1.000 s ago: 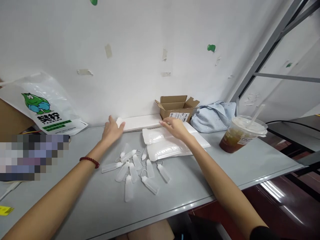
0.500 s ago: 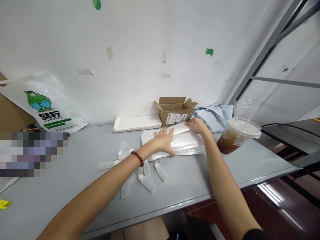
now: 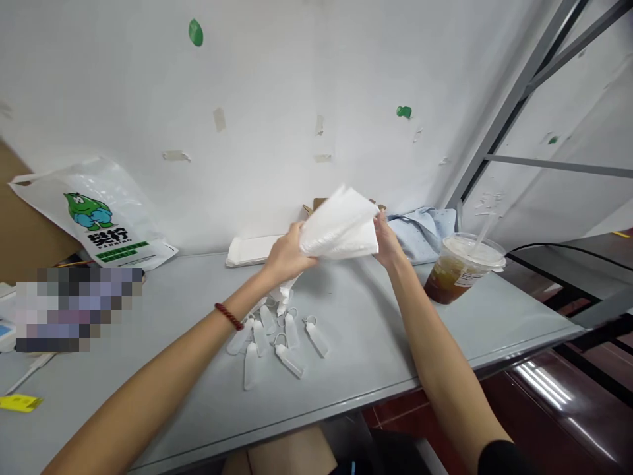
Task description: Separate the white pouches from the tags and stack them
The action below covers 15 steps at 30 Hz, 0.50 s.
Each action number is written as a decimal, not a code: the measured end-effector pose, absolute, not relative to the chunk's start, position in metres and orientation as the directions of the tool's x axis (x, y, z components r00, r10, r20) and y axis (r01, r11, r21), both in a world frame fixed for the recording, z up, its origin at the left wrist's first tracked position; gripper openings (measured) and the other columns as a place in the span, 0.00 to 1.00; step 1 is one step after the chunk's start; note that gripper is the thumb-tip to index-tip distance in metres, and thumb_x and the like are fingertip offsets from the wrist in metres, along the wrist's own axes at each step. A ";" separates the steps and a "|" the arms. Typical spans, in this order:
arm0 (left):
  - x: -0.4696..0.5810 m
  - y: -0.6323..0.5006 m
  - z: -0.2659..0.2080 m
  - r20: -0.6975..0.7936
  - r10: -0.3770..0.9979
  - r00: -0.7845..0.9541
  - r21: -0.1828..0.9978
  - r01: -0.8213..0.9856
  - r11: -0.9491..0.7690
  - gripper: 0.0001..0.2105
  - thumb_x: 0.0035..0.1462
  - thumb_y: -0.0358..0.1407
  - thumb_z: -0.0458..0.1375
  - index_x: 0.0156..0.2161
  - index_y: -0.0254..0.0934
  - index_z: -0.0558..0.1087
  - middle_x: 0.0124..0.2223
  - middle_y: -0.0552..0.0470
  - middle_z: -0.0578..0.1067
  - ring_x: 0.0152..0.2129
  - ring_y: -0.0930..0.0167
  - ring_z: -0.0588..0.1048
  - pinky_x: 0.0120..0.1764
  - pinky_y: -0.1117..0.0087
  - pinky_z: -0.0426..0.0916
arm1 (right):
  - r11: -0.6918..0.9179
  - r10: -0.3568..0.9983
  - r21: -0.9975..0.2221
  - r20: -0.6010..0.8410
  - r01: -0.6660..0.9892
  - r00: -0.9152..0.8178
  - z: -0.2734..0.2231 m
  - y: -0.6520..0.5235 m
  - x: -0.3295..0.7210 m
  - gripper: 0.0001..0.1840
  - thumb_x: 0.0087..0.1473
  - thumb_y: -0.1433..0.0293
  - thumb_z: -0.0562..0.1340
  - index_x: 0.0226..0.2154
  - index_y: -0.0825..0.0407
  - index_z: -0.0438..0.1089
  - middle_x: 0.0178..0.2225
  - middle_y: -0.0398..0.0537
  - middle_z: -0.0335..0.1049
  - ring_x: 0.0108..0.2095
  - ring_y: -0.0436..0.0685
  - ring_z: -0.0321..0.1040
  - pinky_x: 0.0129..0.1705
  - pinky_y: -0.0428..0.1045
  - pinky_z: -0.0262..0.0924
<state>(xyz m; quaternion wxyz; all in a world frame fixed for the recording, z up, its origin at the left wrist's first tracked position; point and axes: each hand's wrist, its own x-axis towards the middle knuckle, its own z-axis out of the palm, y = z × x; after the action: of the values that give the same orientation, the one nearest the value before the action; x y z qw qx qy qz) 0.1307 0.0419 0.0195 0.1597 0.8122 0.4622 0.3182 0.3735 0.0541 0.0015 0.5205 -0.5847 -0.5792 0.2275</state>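
Note:
Between my two hands a stack of white bubble mailers (image 3: 341,224) is lifted off the table, bent and slightly blurred. My left hand (image 3: 289,254) grips its left edge; a red bead bracelet circles that wrist. At the right edge, my right hand (image 3: 386,237) is closed on the mailers, its fingers partly hidden behind them. Below my left hand lies a crumpled white piece (image 3: 285,295), perhaps tissue. Several frosted white tags with key rings (image 3: 291,361) are scattered on the grey table (image 3: 356,343) nearer to me.
Behind the mailers, a cardboard box (image 3: 319,203) is mostly hidden. A flat white stack (image 3: 247,252) lies by the wall. On the right are a light blue cloth (image 3: 425,231) and a lidded drink cup (image 3: 452,274) with a straw. A printed white bag (image 3: 143,231) stands left.
The mailers have risen from the table and now bend between both hands. My left hand went from lying spread on top to gripping their left edge. The crumpled white piece has come into view.

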 end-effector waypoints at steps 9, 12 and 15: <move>0.067 0.010 -0.004 0.476 0.868 0.142 0.876 0.006 -0.481 0.33 0.47 0.45 0.62 0.56 0.37 0.56 0.54 0.42 0.67 0.51 0.58 0.67 0.50 0.57 0.64 | 0.421 0.847 -0.906 0.376 0.042 -0.377 -0.006 0.024 0.258 0.62 0.33 0.43 0.66 0.63 0.45 0.38 0.62 0.56 0.49 0.62 0.65 0.47 0.58 0.61 0.50; 0.061 0.009 -0.018 0.450 0.817 0.361 0.881 -0.032 -0.472 0.40 0.47 0.48 0.62 0.61 0.39 0.49 0.61 0.39 0.59 0.57 0.54 0.60 0.54 0.53 0.60 | 0.482 0.830 -0.861 0.389 0.163 -0.399 -0.010 0.012 0.235 0.68 0.28 0.52 0.72 0.64 0.45 0.34 0.64 0.54 0.40 0.64 0.66 0.39 0.62 0.60 0.42; 0.055 0.011 -0.017 0.475 0.720 0.507 0.859 -0.087 -0.505 0.46 0.45 0.45 0.65 0.64 0.45 0.42 0.65 0.42 0.52 0.60 0.54 0.54 0.57 0.54 0.56 | 0.477 0.847 -0.852 0.380 0.215 -0.372 -0.012 0.006 0.228 0.65 0.31 0.58 0.73 0.64 0.45 0.35 0.63 0.52 0.42 0.63 0.66 0.41 0.61 0.59 0.46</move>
<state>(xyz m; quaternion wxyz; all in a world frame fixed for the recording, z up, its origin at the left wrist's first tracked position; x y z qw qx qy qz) 0.0553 0.0110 -0.0169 0.4495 0.7425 0.2130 0.4487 0.2279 0.0058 -0.0121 0.4317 -0.3573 -0.7430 0.3660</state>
